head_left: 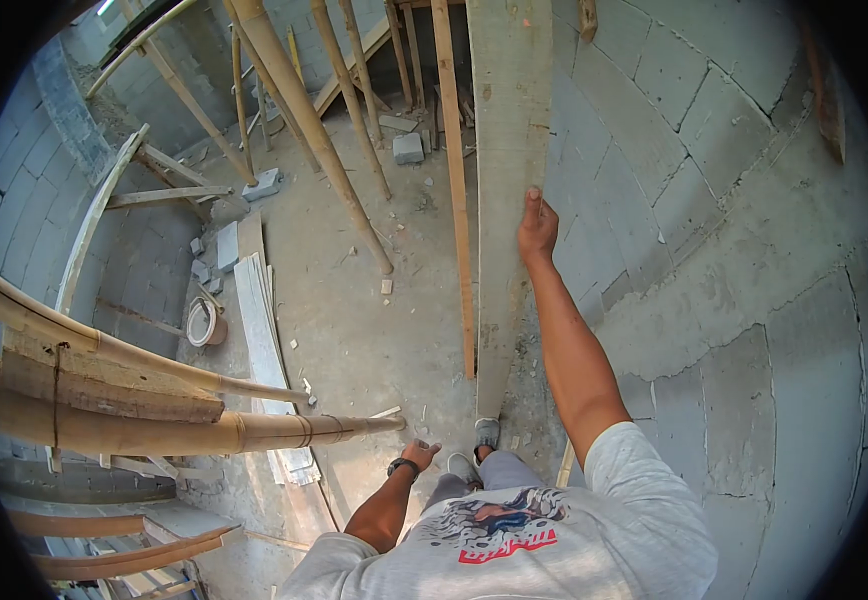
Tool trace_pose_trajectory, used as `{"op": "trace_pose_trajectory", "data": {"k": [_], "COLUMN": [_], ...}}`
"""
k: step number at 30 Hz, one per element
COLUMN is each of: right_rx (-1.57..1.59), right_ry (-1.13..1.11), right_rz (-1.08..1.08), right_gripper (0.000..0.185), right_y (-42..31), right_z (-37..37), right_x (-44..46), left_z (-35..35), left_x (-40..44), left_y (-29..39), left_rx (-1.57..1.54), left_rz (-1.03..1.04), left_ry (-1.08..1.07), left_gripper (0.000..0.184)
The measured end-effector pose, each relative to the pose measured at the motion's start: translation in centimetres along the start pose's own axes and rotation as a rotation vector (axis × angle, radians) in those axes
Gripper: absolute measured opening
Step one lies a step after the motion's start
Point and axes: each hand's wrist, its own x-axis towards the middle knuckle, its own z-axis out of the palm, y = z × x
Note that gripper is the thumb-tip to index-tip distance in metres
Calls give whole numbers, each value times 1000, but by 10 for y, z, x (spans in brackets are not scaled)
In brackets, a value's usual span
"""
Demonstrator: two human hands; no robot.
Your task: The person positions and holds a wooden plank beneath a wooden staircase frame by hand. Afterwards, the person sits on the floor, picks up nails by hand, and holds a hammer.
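A pale printed T-shirt (499,530) is filling the bottom centre of the frame, nearest the camera, with the person's two arms reaching out from its sleeves. The right hand (537,228) is gripping the right edge of a long, wide board (512,200) just right of centre, its thumb lying against the near face while the other fingers are mostly hiding from view. The board is running from the top edge of the frame down to the lower centre, where its end is sitting just beside a grey shoe (487,432). The left hand (419,455) is hanging open at lower centre, its fingers loosely parted, a dark watch (402,466) circling the wrist; it is hovering near the end of a thick bamboo pole (294,431) that is stretching in from the left edge. A narrow wooden batten (461,220) is standing just left of the board. Further bamboo props (329,150) are slanting down to the dusty floor (339,330) in the upper centre, and a round bucket (206,324) is resting at centre left, near some flat planks (259,335). A grey block wall (699,200) is rising along the right side.
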Motion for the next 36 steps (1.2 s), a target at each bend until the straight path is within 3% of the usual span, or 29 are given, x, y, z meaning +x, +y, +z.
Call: {"op": "trace_pose_trajectory", "data": {"k": [18,22,27,36], "right_rx": [-88,-83,-60,-85], "right_ry": [1,-10,6,-33], "right_rz": [74,72,37,101], "right_gripper": [75,77,78,78], "right_y": [6,15,10,11], "right_z": [0,0,2,-1], "right_x": [3,5,0,4], "left_z": [-13,-5,-3,2], "left_x": [-24,-34,-42,-37], "left_y": [-21,-39,-49,-39], "left_rx": [-32,-39,-67,-62], "left_rz": [-51,-38,-81,-52], "left_ry": [-21,56,-12,52], "left_gripper": [65,64,69,61]}}
